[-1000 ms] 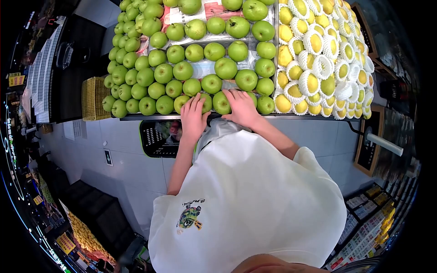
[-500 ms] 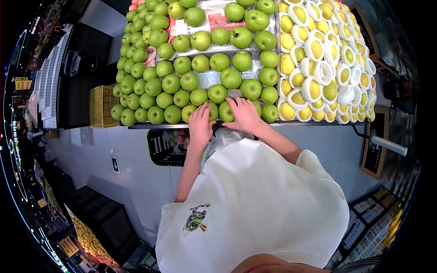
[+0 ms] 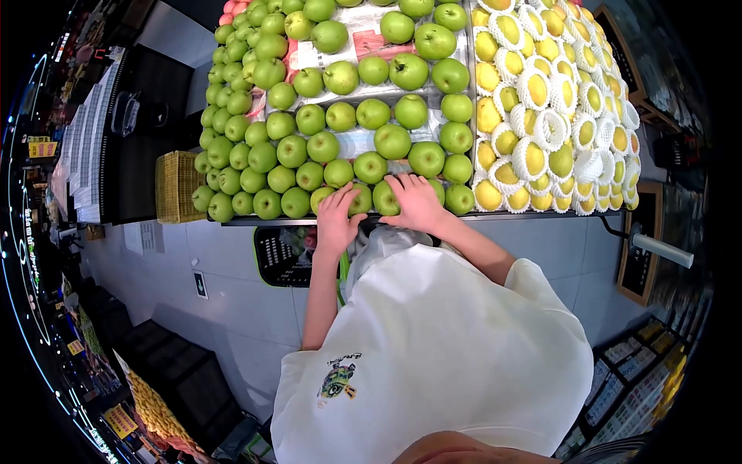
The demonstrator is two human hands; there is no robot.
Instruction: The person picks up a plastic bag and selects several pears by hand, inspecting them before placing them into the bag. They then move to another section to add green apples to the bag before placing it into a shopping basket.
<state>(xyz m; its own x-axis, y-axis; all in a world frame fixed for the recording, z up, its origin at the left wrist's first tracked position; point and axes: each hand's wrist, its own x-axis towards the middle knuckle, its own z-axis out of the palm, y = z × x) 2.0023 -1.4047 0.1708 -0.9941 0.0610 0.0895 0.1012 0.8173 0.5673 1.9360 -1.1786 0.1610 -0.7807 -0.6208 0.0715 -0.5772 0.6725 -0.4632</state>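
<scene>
Green apples fill a sloping display in front of me. At its front edge my left hand (image 3: 336,224) grips a green apple (image 3: 360,200), with the fingers along its left side and the thumb below. Just to the right, my right hand (image 3: 418,205) curves over another green apple (image 3: 385,199). Its fingertips rest on top and its thumb lies at the front. These two apples sit side by side in the front row. The undersides of both are hidden.
Yellow fruit in white foam nets (image 3: 533,155) is stacked right of a metal divider. A black shopping basket (image 3: 282,267) with a green rim stands on the floor below the front ledge (image 3: 263,222). A wicker basket (image 3: 178,185) is at the left.
The view has shifted slightly, so the display sits a little lower in it. Both hands stay at the same front-row apples, with only small finger movement.
</scene>
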